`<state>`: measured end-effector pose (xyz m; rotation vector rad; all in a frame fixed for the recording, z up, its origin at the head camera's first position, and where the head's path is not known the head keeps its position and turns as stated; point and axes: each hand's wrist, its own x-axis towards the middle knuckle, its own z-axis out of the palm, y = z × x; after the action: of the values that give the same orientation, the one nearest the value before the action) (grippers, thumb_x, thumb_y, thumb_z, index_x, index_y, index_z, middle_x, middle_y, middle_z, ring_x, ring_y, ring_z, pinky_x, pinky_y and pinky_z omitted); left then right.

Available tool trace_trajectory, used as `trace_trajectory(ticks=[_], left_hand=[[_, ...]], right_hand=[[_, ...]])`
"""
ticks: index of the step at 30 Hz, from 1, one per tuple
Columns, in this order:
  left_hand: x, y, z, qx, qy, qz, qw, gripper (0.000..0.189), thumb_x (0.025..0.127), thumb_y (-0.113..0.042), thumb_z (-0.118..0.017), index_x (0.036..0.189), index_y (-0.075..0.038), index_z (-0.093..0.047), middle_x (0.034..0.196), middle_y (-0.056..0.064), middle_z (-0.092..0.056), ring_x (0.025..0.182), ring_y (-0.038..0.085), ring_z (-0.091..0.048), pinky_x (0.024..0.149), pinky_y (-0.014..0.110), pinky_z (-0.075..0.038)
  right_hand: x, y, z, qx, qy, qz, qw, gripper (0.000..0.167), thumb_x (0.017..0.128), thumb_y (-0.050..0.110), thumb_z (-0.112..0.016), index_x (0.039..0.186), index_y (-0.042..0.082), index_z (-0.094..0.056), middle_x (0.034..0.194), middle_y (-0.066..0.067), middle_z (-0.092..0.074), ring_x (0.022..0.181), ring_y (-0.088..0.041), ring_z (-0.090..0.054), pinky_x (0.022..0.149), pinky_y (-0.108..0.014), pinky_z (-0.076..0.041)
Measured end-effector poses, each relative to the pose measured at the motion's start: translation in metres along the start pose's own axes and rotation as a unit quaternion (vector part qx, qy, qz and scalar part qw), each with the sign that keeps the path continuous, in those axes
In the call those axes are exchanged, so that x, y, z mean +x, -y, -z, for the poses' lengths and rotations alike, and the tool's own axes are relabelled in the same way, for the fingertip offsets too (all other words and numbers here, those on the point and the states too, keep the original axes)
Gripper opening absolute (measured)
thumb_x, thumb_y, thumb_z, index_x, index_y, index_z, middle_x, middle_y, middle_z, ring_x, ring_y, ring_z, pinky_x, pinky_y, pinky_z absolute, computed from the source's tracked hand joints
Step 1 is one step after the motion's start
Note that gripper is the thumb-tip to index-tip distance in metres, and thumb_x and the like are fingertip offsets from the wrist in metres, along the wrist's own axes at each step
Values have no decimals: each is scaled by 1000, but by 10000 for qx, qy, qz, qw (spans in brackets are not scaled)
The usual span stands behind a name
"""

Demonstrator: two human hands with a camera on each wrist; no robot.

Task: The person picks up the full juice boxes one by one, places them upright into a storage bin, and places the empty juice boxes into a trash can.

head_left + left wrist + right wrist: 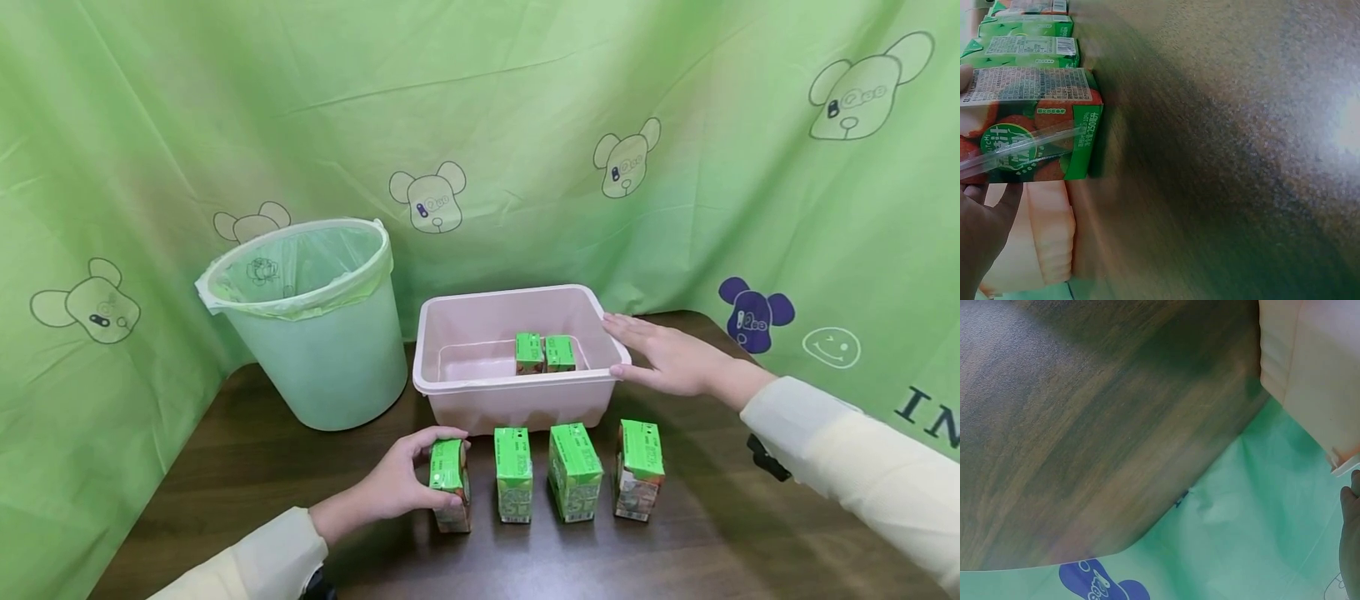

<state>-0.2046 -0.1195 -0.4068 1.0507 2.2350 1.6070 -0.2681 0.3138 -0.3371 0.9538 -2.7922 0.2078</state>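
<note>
My left hand (393,482) grips the leftmost juice box (447,467) between thumb and fingers, and the box stands upright. In the left wrist view, this juice box (1054,134) shows red fruit pictures and a straw in a clear wrapper on its side. To its right stand a green juice box (513,475), a second green juice box (575,472) and a juice box with a fruit-coloured front (638,471). My right hand (667,357) rests with extended fingers on the right rim of the pink basin (517,404). Two green-topped juice boxes (558,352) are inside the basin.
A pale green bin (337,358) with a clear liner stands left of the basin. The dark wooden table (720,508) has its back edge against a green printed curtain (525,100), which also hangs at both sides.
</note>
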Motion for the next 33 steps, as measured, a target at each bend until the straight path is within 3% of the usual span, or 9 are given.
trace_trajectory(ticks=[8,19,25,33], left_hand=[[1,-11,6,-6,-1,-51,10000,65,72,-11,-85,131,-10,-57,111,10,-65,93,19,-63,81,34,-54],[13,-47,24,-105,-273,-180,9994,67,70,-6,-85,131,-2,-57,107,9,-66,89,22,-62,73,37,-57],[22,-69,33,-263,-350,-509,9977,67,69,2,-83,131,1,-56,102,12,-64,87,23,-61,70,35,-57],[41,-96,45,-86,-560,-800,9952,68,67,3,-84,130,-4,-59,98,11,-65,80,21,-60,63,32,-57]], right_hand=[[0,1,0,65,73,-64,9999,74,97,43,-56,149,-3,-30,155,-20,-27,140,-41,-27,109,-56,-28],[0,0,1,43,-70,-52,10000,74,95,42,-58,149,-2,-32,155,-19,-29,139,-40,-28,108,-57,-29],[1,0,1,49,-23,7,10000,74,96,42,-58,149,-3,-32,155,-20,-28,139,-40,-28,108,-57,-29],[1,2,3,43,65,-18,10000,73,97,42,-57,149,-3,-31,155,-20,-27,140,-40,-27,109,-56,-29]])
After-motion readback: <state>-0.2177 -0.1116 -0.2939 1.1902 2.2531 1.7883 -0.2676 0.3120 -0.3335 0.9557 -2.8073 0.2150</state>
